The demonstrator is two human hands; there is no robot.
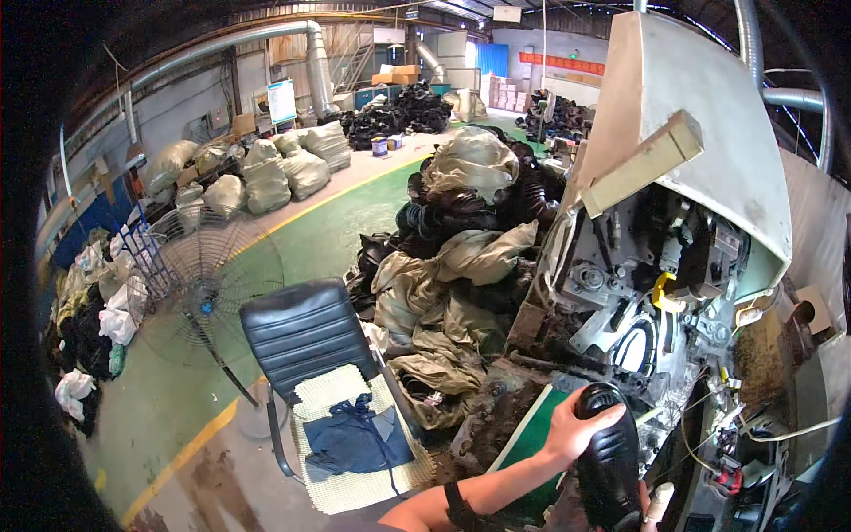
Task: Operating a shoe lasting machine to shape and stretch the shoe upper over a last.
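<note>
A glossy black shoe (610, 461), ridged along its side, is held rounded end up at the lower right. My left hand (581, 424) is closed around its upper end, the thumb lying across the front. Low on the shoe's right side, my right hand (658, 505) shows only a little, with a pale cover on a finger; it seems to grip the shoe, and the rest is hidden. Just beyond the shoe stands a grimy machine (612, 310) with exposed metal parts, a yellow piece (663, 293) and a bright round opening (633, 348).
A green panel (532, 434) lies under my left forearm. Loose wires (709, 426) hang at the right. To the left are a black chair (306, 337) with a dark cloth (359, 434) and a wire-guard fan (206, 297). Pale sacks (470, 257) and black goods are heaped beside the machine.
</note>
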